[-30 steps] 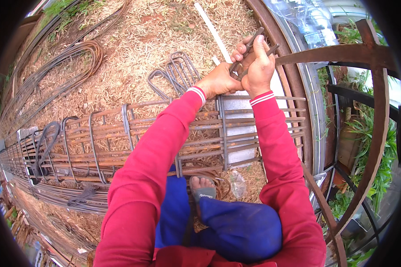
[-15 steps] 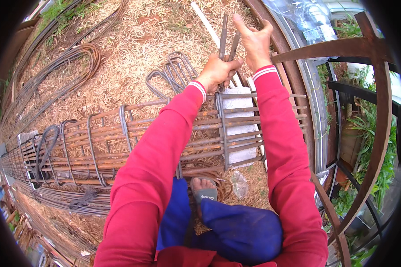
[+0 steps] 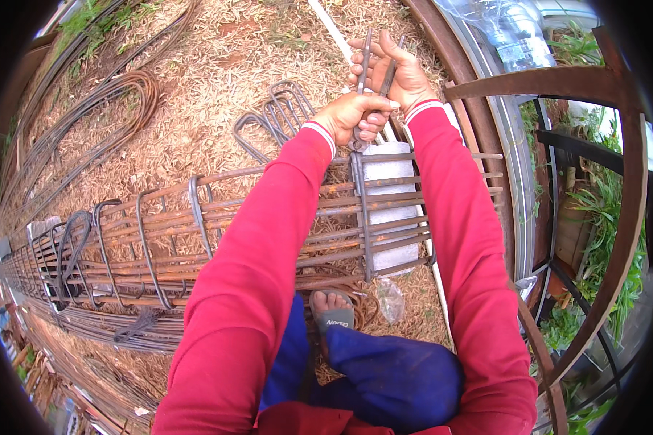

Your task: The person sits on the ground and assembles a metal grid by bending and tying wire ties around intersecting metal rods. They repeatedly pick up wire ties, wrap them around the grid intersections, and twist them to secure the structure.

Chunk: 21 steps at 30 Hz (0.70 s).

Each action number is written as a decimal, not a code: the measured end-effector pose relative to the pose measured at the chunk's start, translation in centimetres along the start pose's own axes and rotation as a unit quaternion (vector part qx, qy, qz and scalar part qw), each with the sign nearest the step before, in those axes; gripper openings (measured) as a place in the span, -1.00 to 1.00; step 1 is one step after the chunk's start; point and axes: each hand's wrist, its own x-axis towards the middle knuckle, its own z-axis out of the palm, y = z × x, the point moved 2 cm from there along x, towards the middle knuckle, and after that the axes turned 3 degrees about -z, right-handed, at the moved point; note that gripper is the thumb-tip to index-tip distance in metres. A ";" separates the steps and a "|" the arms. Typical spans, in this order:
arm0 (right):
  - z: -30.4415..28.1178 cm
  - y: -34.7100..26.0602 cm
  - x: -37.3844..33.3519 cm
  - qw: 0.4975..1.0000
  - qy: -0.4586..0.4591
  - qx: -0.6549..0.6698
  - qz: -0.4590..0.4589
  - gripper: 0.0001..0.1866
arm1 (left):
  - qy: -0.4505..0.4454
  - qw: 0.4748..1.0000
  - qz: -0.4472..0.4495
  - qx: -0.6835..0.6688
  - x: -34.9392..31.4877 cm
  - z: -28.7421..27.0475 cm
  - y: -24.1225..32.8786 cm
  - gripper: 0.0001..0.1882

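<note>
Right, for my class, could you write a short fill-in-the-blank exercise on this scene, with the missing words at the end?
The left hand grips a metal tool with ____ handles.
The sleeves are red, but the trousers are ____.
The coiled rods lie to the ____ of the tool.
The pale block lies ____ the steel bars.
Missing words: two; blue; left; under.
</note>
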 end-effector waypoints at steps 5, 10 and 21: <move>0.8 0.3 0.9 0.994 0.101 0.031 0.035 -0.48 | -0.001 0.999 0.034 0.023 -0.2 -0.5 0.1 -0.81; 2.5 0.7 1.9 0.956 0.242 -0.164 -0.001 -0.78 | -0.002 0.995 0.050 0.091 -1.9 -1.0 1.1 -0.74; 3.6 -0.9 -0.4 0.949 0.191 -0.248 -0.037 -0.55 | 0.213 0.944 0.141 0.210 -1.4 2.0 0.2 -0.73</move>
